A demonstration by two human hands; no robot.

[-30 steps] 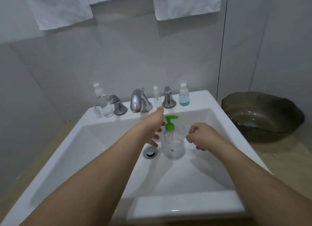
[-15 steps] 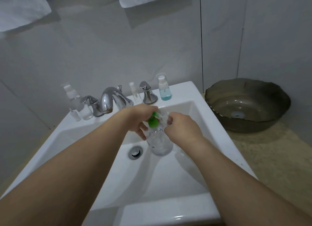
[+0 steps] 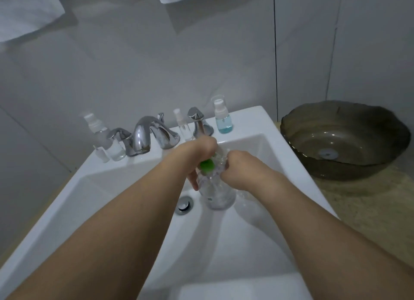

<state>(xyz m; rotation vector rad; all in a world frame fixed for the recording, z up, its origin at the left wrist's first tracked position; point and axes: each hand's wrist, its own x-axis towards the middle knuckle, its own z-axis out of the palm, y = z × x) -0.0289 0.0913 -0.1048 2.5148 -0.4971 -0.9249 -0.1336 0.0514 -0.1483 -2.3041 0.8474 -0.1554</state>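
Note:
A clear round pump bottle (image 3: 218,195) with a green pump top (image 3: 206,165) stands in the basin of the white sink (image 3: 277,142), just right of the drain (image 3: 184,205). My left hand (image 3: 198,156) curls over the green pump top from the left and covers most of it. My right hand (image 3: 238,172) grips the bottle's neck and shoulder from the right. Both forearms reach in from the bottom of the view.
A chrome faucet (image 3: 145,133) with two handles sits on the sink's back ledge among small clear spray bottles (image 3: 98,131) and a bottle of blue liquid (image 3: 223,117). A dark glass bowl (image 3: 345,140) rests on the counter at right. White towels (image 3: 26,10) hang above.
My hands closed in on the pump bottle: the left hand came over the green pump top, the right hand took the neck. The view shifted right.

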